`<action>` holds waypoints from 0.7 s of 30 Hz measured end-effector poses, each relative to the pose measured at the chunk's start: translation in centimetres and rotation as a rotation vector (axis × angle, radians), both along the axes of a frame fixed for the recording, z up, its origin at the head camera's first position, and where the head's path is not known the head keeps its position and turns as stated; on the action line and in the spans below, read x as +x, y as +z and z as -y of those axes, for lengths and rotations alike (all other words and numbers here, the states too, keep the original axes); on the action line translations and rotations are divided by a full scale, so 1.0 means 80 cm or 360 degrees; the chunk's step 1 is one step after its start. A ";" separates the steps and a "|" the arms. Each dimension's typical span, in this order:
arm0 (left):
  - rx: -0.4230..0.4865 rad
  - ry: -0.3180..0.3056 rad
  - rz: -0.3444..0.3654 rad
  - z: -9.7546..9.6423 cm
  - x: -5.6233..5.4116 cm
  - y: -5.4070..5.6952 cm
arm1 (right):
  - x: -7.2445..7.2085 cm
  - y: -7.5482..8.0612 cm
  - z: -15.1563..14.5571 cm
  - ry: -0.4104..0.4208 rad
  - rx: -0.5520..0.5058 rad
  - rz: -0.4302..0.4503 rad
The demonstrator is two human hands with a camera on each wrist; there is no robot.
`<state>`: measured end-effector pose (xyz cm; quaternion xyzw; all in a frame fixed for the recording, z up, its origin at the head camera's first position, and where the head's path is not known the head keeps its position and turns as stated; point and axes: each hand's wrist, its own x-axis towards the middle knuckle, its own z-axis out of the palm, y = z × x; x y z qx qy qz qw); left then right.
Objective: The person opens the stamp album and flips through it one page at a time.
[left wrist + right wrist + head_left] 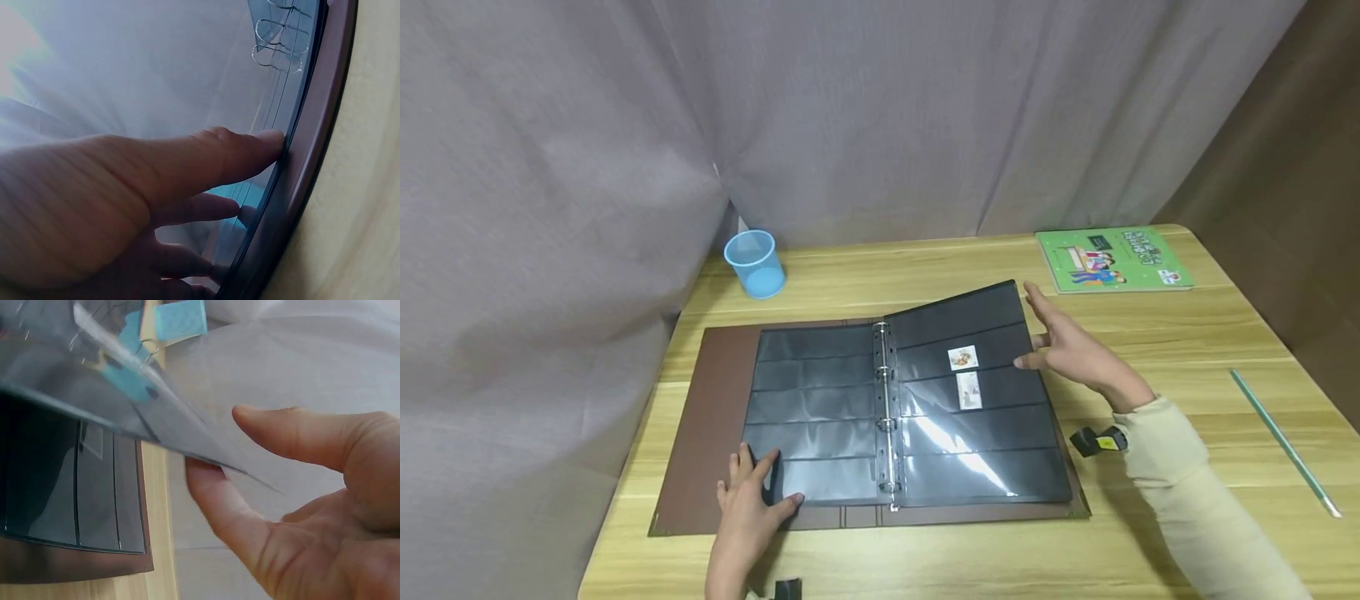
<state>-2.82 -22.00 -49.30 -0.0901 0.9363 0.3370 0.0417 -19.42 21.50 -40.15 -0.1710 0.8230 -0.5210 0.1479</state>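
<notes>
A brown ring binder (679,433) lies spread on the table, with black pocket pages (816,375) on both sides of its metal rings (886,417). Two small stamps (969,390) sit in pockets of the right-hand page (985,433), whose upper outer corner is raised. My left hand (747,504) rests with spread fingers on the lower outer corner of the left page, its thumb (231,153) at the page's edge. By the raised page, my right hand (1071,346) has a finger (219,494) under the edge; the thumb (294,432) stands apart from the sheet.
A blue see-through cup (756,265) stands at the back left. At the back right lies a green book (1116,260), and a green pencil (1285,442) lies along the right side. Grey curtain (880,125) hangs behind the table.
</notes>
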 end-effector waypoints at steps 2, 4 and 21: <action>-0.0001 -0.0002 -0.0001 0.000 0.000 0.000 | 0.003 0.002 -0.002 0.0021 -0.0002 0.0077; -0.0002 -0.0002 0.0001 0.000 0.001 0.000 | 0.007 0.003 -0.003 0.0057 -0.0004 0.0163; -0.0004 0.0013 0.0007 -0.003 -0.001 0.000 | 0.052 0.047 0.019 0.0182 0.0123 0.0208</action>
